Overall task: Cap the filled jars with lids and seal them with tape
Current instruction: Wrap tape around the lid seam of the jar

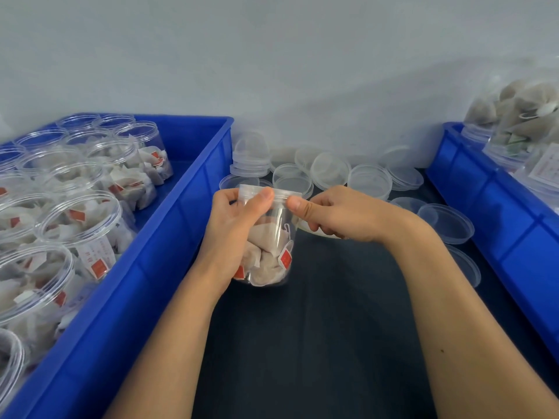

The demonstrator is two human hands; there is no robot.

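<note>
- Jar of clear plastic (266,246), filled with pale tea bags bearing red tags, sits over the dark mat (317,343) between two blue plastic crates (169,258), tilted with its lidded top away from the person.
- Left hand (233,228) wraps the jar's body, thumb up on the lid's rim.
- Right hand (338,216) pinches what seems a clear tape strip (281,193) along that rim, just right of the left thumb.
- Judging from this, the strip runs sideways around the rim, so the right hand is best placed to press it on.

jars (90,182) in left crate (169,246), lids (332,173) behind held jar (266,246)
</note>
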